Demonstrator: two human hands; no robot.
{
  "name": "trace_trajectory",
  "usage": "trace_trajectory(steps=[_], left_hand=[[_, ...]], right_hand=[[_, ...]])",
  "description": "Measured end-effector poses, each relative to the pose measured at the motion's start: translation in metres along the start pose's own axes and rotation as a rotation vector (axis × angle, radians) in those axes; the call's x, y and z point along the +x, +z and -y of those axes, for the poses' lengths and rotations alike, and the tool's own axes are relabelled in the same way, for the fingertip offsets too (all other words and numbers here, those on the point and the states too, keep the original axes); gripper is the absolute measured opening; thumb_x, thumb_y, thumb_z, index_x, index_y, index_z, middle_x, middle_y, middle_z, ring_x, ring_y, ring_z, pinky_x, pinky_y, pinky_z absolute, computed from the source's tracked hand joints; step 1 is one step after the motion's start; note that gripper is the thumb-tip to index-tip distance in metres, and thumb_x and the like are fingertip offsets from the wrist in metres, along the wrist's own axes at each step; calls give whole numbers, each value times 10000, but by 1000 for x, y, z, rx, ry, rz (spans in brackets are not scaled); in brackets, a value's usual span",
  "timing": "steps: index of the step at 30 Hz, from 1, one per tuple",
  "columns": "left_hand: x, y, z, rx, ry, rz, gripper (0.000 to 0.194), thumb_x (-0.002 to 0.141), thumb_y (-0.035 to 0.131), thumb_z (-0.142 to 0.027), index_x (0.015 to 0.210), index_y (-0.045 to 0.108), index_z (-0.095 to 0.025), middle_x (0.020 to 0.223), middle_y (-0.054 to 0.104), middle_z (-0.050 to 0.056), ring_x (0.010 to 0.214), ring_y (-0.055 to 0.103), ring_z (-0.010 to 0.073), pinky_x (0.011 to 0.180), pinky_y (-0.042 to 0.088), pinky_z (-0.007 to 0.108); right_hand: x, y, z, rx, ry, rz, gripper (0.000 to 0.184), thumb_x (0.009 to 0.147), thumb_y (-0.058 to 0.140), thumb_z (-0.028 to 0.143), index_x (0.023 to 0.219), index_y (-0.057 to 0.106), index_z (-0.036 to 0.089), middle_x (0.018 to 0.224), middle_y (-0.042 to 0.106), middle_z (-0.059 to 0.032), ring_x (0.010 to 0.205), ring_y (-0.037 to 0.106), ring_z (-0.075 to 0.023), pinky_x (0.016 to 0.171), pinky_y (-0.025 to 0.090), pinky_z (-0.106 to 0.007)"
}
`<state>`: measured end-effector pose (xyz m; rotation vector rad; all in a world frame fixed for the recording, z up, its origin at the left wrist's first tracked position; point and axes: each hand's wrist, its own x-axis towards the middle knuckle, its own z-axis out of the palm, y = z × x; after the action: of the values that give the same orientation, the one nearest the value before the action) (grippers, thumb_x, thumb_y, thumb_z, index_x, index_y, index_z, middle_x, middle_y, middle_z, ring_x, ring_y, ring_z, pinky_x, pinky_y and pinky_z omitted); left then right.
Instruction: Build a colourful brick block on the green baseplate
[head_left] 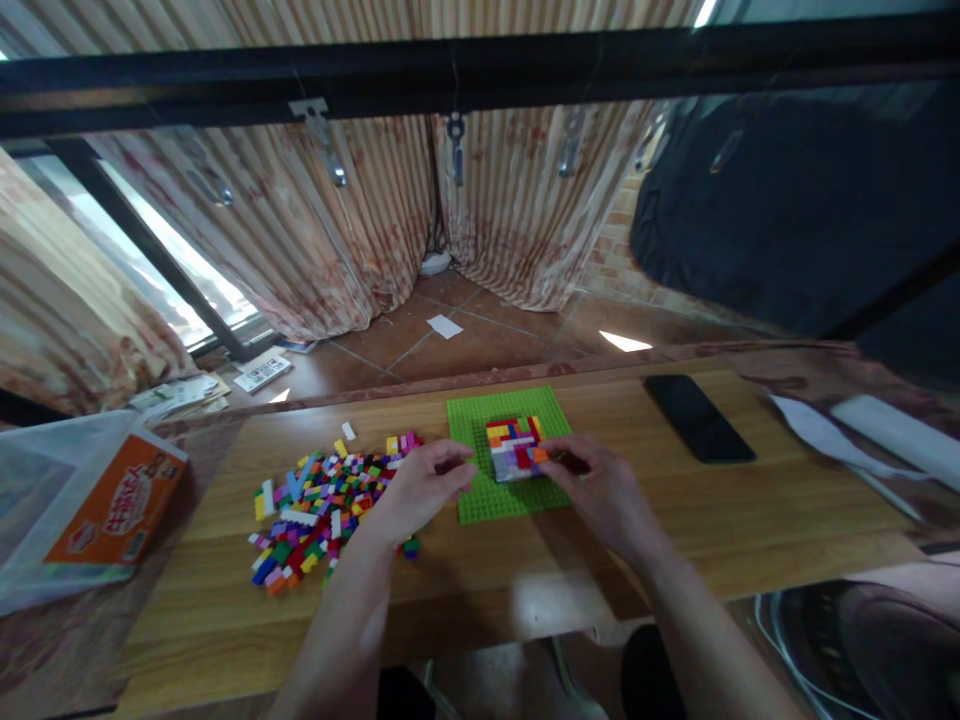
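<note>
A green baseplate [469, 505] lies on the wooden table, and a block of many-coloured toy bricks [510, 447] is built up near its middle. At the right side of this block, my right hand [596, 485] has thumb and fingertips closed on a small orange brick [539, 455], which is over or against the block; whether it is seated cannot be made out. My left hand [427, 482] hovers by the plate's left edge, thumb and fingers curved but apart, with nothing visible between them. Left of it spreads a pile of loose bricks [330, 500], partly covered by my left forearm.
A black phone [697, 418] lies on the table [795, 500] at the right, with white paper [832, 435] beyond it. Beside the table's left end is a clear plastic bag [60, 500] with an orange label. A black bar [480, 75] crosses overhead, before curtains.
</note>
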<state>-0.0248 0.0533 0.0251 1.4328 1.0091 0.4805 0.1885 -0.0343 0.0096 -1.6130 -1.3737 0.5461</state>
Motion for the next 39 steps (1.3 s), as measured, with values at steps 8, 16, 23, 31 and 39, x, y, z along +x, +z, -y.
trace_trajectory(steps=[8, 16, 23, 31, 39], left_hand=[[15, 16, 17, 216, 174, -61, 246, 803, 585, -301, 971, 663, -140, 732, 674, 34, 669, 616, 153, 596, 460, 251], [17, 20, 21, 337, 225, -51, 205, 813, 568, -284, 917, 680, -148, 727, 675, 31, 658, 596, 151, 590, 430, 247], [14, 22, 17, 300, 199, -32, 219, 814, 560, -273, 936, 674, -132, 741, 672, 36, 670, 591, 154, 601, 433, 250], [12, 23, 13, 322, 186, -46, 207, 815, 559, -273, 919, 681, -143, 717, 672, 29, 657, 584, 154, 591, 422, 249], [12, 26, 12, 333, 175, -39, 177, 808, 565, -259, 869, 689, -149, 706, 645, 13, 623, 535, 135, 578, 393, 242]], right_hand=[[13, -10, -24, -42, 124, 8, 166, 757, 634, 274, 873, 724, 197, 852, 738, -40, 758, 664, -178, 743, 506, -318], [16, -3, -28, 41, 172, -12, 185, 728, 653, 246, 891, 723, 196, 831, 749, -48, 763, 688, -191, 762, 543, -343], [17, -5, -32, 126, 221, 13, 279, 705, 684, 294, 954, 709, 172, 854, 743, -66, 791, 692, -194, 768, 551, -345], [21, -7, -36, 46, 326, -35, 401, 822, 556, 490, 934, 707, 136, 761, 733, -79, 631, 659, -179, 569, 492, -281], [22, 6, -29, -154, 284, -41, 383, 800, 593, 488, 934, 728, 155, 844, 755, -89, 756, 690, -211, 691, 498, -317]])
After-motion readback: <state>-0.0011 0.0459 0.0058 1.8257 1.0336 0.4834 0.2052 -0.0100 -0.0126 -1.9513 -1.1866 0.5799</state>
